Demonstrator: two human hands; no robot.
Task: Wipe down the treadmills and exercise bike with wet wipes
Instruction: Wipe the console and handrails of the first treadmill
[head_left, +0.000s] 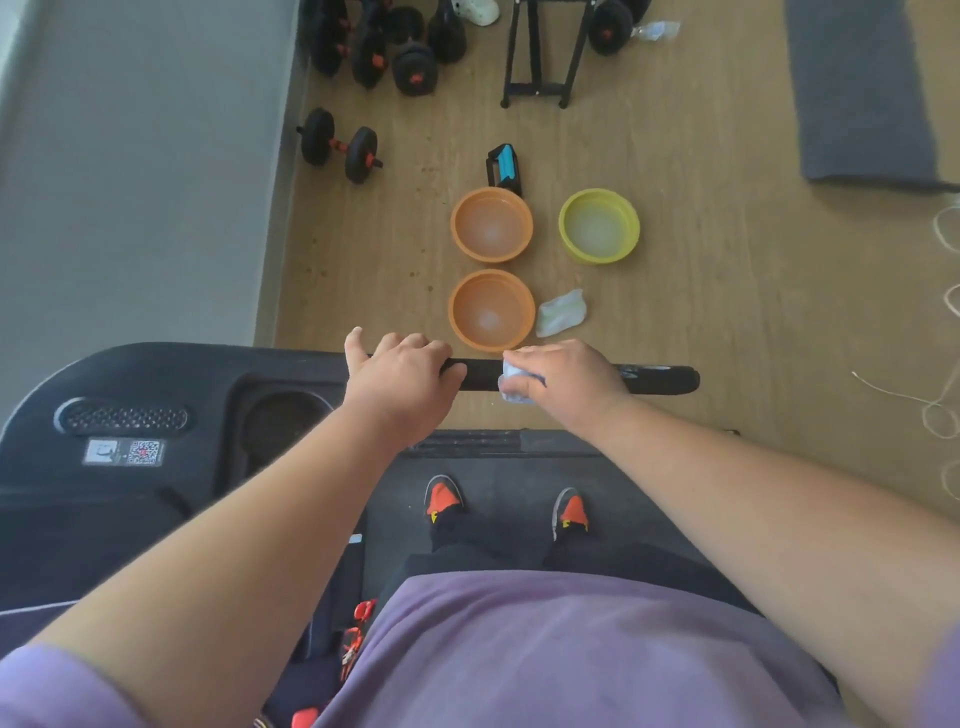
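Observation:
I stand on a black treadmill (156, 467), whose handlebar (660, 380) runs rightward from the console. My left hand (402, 376) grips the bar near the console, fingers curled over it. My right hand (566, 376) holds a bunched white wet wipe (511, 382) against the bar just right of the left hand. The wipe peeks out at the thumb side; most of it is hidden under the palm.
On the wooden floor beyond the bar sit two orange basins (491, 309) (491, 224), a yellow basin (599, 225) and a crumpled used wipe (561, 312). Dumbbells (340, 145) and a black rack (540, 57) lie farther off. A grey mat (862, 88) is far right.

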